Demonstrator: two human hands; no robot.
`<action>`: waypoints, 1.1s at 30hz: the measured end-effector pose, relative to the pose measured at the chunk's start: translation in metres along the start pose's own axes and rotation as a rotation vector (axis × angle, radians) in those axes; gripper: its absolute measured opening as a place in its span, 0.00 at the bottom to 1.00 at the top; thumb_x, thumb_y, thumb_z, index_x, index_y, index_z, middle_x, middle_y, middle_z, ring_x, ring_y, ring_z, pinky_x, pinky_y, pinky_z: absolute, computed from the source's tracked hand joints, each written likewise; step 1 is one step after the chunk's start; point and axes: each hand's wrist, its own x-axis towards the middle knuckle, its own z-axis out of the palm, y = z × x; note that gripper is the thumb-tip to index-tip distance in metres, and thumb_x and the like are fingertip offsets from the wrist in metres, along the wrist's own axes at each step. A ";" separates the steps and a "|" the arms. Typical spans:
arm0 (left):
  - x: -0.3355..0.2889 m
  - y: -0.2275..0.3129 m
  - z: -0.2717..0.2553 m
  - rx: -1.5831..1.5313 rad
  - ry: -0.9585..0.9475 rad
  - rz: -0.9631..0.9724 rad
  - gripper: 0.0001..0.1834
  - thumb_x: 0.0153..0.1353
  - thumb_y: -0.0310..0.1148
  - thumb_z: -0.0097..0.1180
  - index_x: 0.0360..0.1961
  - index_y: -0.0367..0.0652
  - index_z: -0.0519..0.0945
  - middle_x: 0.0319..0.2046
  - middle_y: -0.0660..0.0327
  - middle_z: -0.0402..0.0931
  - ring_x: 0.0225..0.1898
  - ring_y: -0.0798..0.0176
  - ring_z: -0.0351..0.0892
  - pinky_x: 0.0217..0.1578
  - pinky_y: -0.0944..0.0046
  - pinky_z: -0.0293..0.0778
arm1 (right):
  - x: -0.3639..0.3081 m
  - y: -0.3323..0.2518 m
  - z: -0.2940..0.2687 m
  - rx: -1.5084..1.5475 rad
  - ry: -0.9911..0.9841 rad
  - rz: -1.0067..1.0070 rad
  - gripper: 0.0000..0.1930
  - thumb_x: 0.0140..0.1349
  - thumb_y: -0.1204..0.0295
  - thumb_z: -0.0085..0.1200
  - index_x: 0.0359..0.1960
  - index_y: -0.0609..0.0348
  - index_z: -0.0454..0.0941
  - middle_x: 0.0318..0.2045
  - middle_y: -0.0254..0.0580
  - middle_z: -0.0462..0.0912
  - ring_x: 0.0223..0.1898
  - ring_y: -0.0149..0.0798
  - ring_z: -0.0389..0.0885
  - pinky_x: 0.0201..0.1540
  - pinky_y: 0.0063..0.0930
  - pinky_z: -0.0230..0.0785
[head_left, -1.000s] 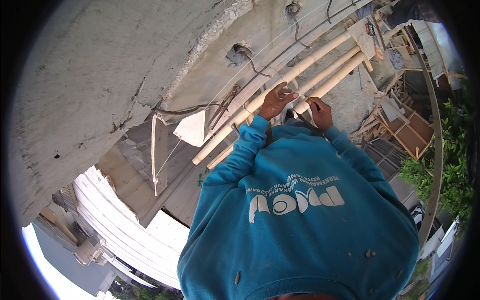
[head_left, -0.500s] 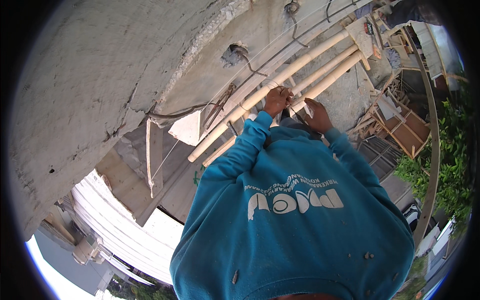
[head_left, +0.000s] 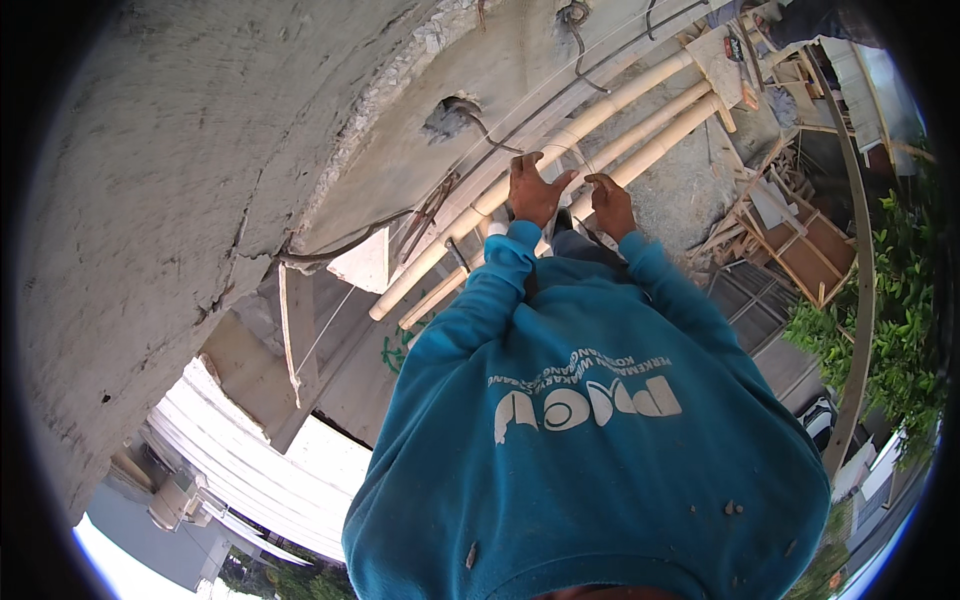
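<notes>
Over the bamboo poles, my left hand is spread, its thumb held away from the fingers, and it appears to hold nothing. My right hand, just to its right, has fingertips pinched together at the end of a thin wire. That wire arcs up from the pinch across the upper pole, close to the left fingertips. The poles run slantwise, side by side, from lower left to upper right. Blue sleeves cover both my forearms. The far ends of my fingers are small in view.
A rough concrete wall fills the left, with a bent steel bar jutting from a hole. Scrap timber lies below at right, near a tall curved post. Another person's dark sleeve shows at top right.
My hands were close together at the pole. The left has shifted left and opened its fingers; the right has moved slightly up and left, now pinching. More of the wire shows.
</notes>
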 end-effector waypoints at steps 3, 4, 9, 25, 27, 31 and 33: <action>0.005 -0.023 -0.004 0.112 0.248 -0.058 0.38 0.43 0.42 0.73 0.52 0.43 0.65 0.56 0.53 0.60 0.54 0.45 0.68 0.48 0.49 0.70 | -0.001 0.010 0.000 0.052 -0.004 0.017 0.10 0.65 0.71 0.44 0.44 0.56 0.77 0.32 0.55 0.81 0.36 0.56 0.81 0.39 0.41 0.72; 0.007 -0.033 -0.002 0.163 0.309 -0.081 0.38 0.43 0.42 0.73 0.52 0.43 0.64 0.55 0.53 0.61 0.54 0.45 0.68 0.48 0.48 0.70 | -0.001 0.008 0.000 0.049 -0.023 0.030 0.10 0.65 0.71 0.44 0.43 0.55 0.77 0.32 0.55 0.81 0.36 0.56 0.81 0.38 0.41 0.72; 0.021 -0.042 0.009 0.217 0.336 -0.242 0.40 0.45 0.47 0.71 0.54 0.42 0.62 0.56 0.50 0.61 0.52 0.42 0.71 0.46 0.46 0.72 | 0.001 0.009 -0.004 0.061 -0.040 0.045 0.10 0.65 0.70 0.45 0.42 0.55 0.78 0.29 0.54 0.80 0.31 0.52 0.80 0.35 0.38 0.71; 0.030 -0.078 0.036 0.037 0.383 -0.164 0.16 0.58 0.35 0.60 0.44 0.43 0.71 0.40 0.52 0.79 0.39 0.45 0.79 0.38 0.49 0.73 | 0.026 -0.018 -0.004 0.077 -0.102 0.062 0.13 0.63 0.74 0.44 0.45 0.53 0.79 0.25 0.50 0.80 0.26 0.44 0.81 0.33 0.37 0.72; 0.030 -0.078 0.031 0.008 0.352 -0.131 0.17 0.58 0.35 0.61 0.44 0.42 0.70 0.39 0.50 0.79 0.38 0.45 0.79 0.38 0.48 0.73 | 0.030 -0.032 -0.005 0.080 -0.113 0.060 0.14 0.63 0.75 0.44 0.46 0.52 0.79 0.27 0.50 0.81 0.28 0.45 0.82 0.33 0.37 0.73; 0.033 -0.079 0.031 -0.017 0.347 -0.177 0.20 0.52 0.36 0.66 0.42 0.44 0.71 0.37 0.50 0.79 0.38 0.42 0.79 0.39 0.47 0.72 | 0.046 -0.044 0.002 -0.054 -0.004 -0.212 0.15 0.61 0.76 0.47 0.46 0.49 0.81 0.31 0.52 0.82 0.32 0.49 0.82 0.35 0.39 0.74; 0.034 -0.074 0.031 -0.018 0.380 -0.172 0.20 0.51 0.33 0.67 0.41 0.42 0.70 0.36 0.49 0.79 0.36 0.44 0.81 0.36 0.50 0.75 | 0.057 -0.049 0.004 -0.182 0.059 -0.318 0.15 0.60 0.77 0.48 0.46 0.48 0.82 0.32 0.51 0.82 0.32 0.49 0.81 0.35 0.38 0.74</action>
